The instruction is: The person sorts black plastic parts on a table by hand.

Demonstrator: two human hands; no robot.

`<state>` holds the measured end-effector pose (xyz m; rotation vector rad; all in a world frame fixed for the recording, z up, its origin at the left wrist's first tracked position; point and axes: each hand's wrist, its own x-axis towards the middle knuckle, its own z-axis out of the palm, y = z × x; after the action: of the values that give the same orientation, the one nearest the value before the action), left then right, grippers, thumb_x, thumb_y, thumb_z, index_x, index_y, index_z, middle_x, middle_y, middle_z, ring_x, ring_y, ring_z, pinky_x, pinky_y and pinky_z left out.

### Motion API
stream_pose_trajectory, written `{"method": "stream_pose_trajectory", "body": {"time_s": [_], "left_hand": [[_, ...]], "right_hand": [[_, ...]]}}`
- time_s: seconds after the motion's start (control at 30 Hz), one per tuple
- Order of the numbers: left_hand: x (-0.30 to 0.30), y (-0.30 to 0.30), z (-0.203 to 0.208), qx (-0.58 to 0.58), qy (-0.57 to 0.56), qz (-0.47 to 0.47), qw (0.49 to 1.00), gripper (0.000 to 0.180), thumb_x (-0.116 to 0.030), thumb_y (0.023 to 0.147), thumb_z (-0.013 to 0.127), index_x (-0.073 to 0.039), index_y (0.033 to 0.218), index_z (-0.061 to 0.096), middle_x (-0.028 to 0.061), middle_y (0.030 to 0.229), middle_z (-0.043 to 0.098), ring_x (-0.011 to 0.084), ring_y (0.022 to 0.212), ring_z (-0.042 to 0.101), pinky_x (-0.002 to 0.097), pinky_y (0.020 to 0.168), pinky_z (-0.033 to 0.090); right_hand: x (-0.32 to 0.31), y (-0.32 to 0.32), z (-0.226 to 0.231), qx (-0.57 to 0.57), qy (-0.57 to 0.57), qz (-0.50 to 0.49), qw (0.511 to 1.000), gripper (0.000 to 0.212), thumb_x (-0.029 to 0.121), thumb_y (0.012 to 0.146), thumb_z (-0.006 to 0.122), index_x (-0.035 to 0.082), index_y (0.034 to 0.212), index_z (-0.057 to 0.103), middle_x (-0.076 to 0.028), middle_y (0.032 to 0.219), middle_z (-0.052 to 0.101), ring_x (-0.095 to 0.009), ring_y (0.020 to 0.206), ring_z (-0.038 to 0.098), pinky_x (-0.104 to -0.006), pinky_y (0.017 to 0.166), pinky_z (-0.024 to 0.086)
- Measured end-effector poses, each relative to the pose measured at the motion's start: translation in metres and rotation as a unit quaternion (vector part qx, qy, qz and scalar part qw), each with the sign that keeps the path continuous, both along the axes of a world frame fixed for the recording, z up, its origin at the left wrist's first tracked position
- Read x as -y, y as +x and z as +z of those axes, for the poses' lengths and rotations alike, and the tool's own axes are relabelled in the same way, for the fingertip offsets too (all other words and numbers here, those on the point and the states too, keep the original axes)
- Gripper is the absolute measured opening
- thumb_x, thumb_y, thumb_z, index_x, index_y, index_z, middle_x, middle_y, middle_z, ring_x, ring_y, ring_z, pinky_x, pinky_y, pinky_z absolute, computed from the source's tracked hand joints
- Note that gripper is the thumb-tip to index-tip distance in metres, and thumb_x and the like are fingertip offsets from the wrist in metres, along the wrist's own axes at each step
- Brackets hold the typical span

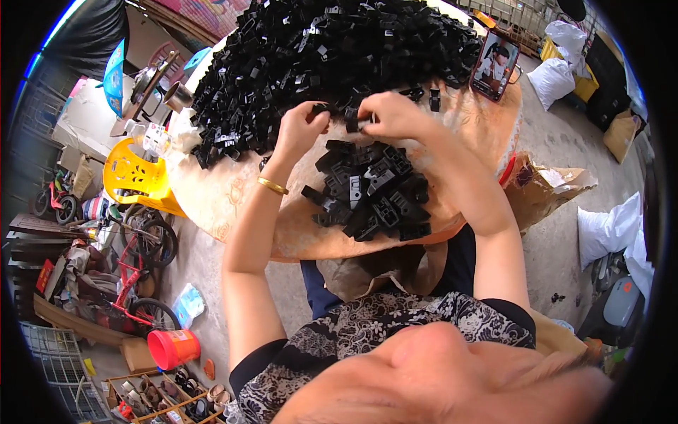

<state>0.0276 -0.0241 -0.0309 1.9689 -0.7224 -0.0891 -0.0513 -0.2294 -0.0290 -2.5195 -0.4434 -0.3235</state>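
Note:
Both my hands are over the table, close together at the near edge of a large heap of black plastic parts (332,53). My left hand (304,128) is closed in a pinch, with a small black part showing at its fingertips; its outline blends into the heap. Between the thumb and fingers of my right hand (395,115) is a black plastic part (351,119). Nearer to me, below the hands, lies a smaller pile of black clip-like parts (371,187), some with grey faces. One loose black part (434,99) stands right of my right hand.
A patterned orange cloth (233,212) covers the round table. A phone (494,67) showing a video leans at the heap's right. An opened brown bag (544,187) touches the right edge. On the left stand a yellow chair (134,173), a red bucket (173,348) and bicycles (131,272).

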Motion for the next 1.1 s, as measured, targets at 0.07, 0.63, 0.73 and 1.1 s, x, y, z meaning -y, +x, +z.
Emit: {"method": "stream_pose_trajectory", "body": {"time_s": [0.07,0.63,0.73,1.1], "left_hand": [[0.001,-0.007,0.002,-0.077,-0.027,-0.038,0.996,0.022,-0.009,0.084,0.057,0.006,0.1,0.059,0.0075,0.078,0.065,0.0118,0.07,0.062,0.0225,0.066,0.05],[0.005,-0.033,0.01,-0.077,-0.218,-0.08,0.97,0.025,-0.002,0.083,0.06,0.006,0.106,0.054,0.009,0.085,0.063,0.014,0.077,0.063,0.0243,0.07,0.052],[0.005,-0.033,0.014,-0.154,-0.261,-0.086,0.949,0.024,-0.002,0.082,0.06,0.006,0.105,0.055,0.0085,0.086,0.063,0.0136,0.075,0.063,0.0239,0.071,0.052],[0.007,-0.04,0.019,-0.121,-0.247,-0.06,0.96,0.027,-0.006,0.08,0.064,0.004,0.105,0.06,0.0024,0.081,0.064,0.005,0.074,0.056,0.0172,0.067,0.045]], "right_hand": [[0.006,0.0,0.005,0.067,0.106,-0.01,0.992,0.032,0.024,0.069,0.069,0.003,0.091,0.064,-0.013,0.08,0.063,-0.024,0.073,0.062,-0.0318,0.068,0.049],[-0.036,-0.013,0.006,0.028,0.427,0.021,0.904,0.027,0.009,0.081,0.065,-0.002,0.105,0.059,-0.005,0.091,0.064,-0.009,0.08,0.06,-0.022,0.074,0.049],[-0.034,-0.015,0.008,0.025,0.433,0.018,0.901,0.026,0.009,0.081,0.065,-0.001,0.104,0.059,-0.005,0.09,0.064,-0.009,0.079,0.06,-0.0215,0.073,0.049],[-0.038,-0.013,0.004,0.225,0.229,0.015,0.947,0.032,0.007,0.074,0.07,-0.001,0.104,0.06,-0.01,0.088,0.063,-0.012,0.074,0.061,-0.0235,0.065,0.051]]}}
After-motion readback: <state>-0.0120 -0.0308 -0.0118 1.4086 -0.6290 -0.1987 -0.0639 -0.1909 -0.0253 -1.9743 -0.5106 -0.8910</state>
